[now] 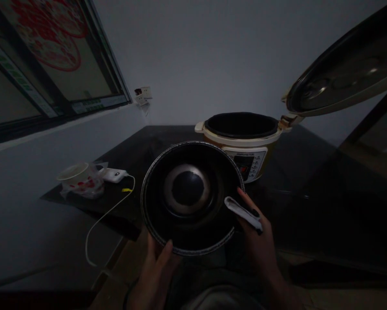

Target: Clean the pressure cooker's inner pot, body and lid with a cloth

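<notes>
Window (93,77), dark-framed & rectangular, fills upper L; thru its glass show 2 red-and-white round patterned shapes (59,54), overlapping. Pale strips (15,71) along the frame carry green marks, too blurred to read. Below, 1 white round cup w/ red print (79,174) sits inside clear crinkled plastic, on 1 black flat tabletop (293,176); print unreadable. Just beside it: 1 white boxy plastic device (114,174) w/ a dark round spot, 1 thin white cable (107,214) looping off the table edge, 1 small yellow tag (126,190) near the cable. Wall behind has 2 white square socket plates (146,92).

L hand (157,262) is part-closed on the rim of 1 black round pot (190,189), thumb at lower L edge. Pot is up in both hands, tilted so its inside shows, shiny ring at btm, in front of 1 cream-and-brown rounded cooker (240,140). Cooker has 1 control panel; lettering + button labels too small to read. 1 white folded strip (241,211), cloth or paper can't tell, lies across pot's R side. R hand (260,239) is curled round that side, gripping pot. Far R, 1 dark-lined cream lid (345,82) stands open on the cooker's hinge.
</notes>
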Demonstrator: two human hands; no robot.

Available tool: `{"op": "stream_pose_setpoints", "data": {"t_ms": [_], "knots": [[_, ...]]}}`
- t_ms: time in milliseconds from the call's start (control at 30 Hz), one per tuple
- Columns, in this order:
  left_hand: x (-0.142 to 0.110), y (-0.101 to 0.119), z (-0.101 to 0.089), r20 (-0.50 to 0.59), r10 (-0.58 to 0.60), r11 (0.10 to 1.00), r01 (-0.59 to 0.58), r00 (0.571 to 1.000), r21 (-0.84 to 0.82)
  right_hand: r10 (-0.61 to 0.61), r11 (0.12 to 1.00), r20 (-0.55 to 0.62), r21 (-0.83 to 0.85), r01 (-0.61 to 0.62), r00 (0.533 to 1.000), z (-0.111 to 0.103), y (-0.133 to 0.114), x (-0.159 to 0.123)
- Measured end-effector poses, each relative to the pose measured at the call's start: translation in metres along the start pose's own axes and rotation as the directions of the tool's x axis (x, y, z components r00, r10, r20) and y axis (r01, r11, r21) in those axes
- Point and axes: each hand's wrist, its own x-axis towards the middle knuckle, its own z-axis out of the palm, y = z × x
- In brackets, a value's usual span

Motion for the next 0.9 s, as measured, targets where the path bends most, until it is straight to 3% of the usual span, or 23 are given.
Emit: {"op": "stream_pose_setpoints", "data": {"t_ms": [33,100,133,200,267,300,400,533,700,767,833,900], "knots": [[-0.006,-0.003,-0.002,0.017,0.034,0.999,-0.035,0.999,0.029,-0.012,1.000,-0.001,-0.008,0.012,1.000,0.000,0.000,-0.002],[-0.015,-0.004,-0.004,0.020,0.216,0.967,-0.217,0.976,0.133,-0.033,0.999,0.001,-0.031,0.034,0.999,0.000,-0.001,-0.005],[-0.017,-0.001,-0.004,0.009,0.346,0.919,-0.341,0.938,0.199,-0.043,0.998,0.005,-0.044,0.043,0.999,0.000,-0.001,-0.006],[-0.016,0.010,-0.001,-0.009,0.575,0.779,-0.544,0.818,0.312,-0.069,0.995,0.006,-0.067,0.069,0.998,0.000,-0.003,-0.007],[-0.007,0.023,0.003,-0.001,0.683,0.685,-0.640,0.730,0.348,-0.087,0.993,0.008,-0.079,0.087,0.996,0.000,-0.004,-0.007],[0.001,0.029,0.005,0.016,0.694,0.673,-0.657,0.720,0.341,-0.091,0.993,0.011,-0.080,0.092,0.996,0.000,-0.004,-0.007],[0.024,0.038,0.011,0.030,0.630,0.734,-0.608,0.776,0.302,-0.084,0.993,0.022,-0.080,0.085,0.996,0.000,-0.004,-0.006],[0.039,0.032,0.015,-0.050,0.540,0.820,-0.512,0.840,0.255,-0.060,0.995,0.023,-0.084,0.061,0.998,-0.001,-0.001,-0.004],[0.033,0.025,0.024,-0.080,0.597,0.792,-0.571,0.798,0.216,-0.076,0.986,0.131,-0.140,0.094,0.988,-0.014,-0.006,0.005],[0.031,0.025,0.028,-0.080,0.615,0.780,-0.589,0.785,0.213,-0.125,0.968,0.091,-0.206,0.142,0.988,-0.025,-0.017,0.009],[0.029,0.024,0.031,-0.091,0.629,0.771,-0.604,0.772,0.202,-0.248,0.928,-0.012,-0.290,0.234,0.969,-0.035,-0.033,0.012],[0.028,0.023,0.033,-0.113,0.656,0.751,-0.630,0.746,0.196,-0.420,0.844,-0.016,-0.373,0.385,0.907,-0.037,-0.049,0.014]]}}
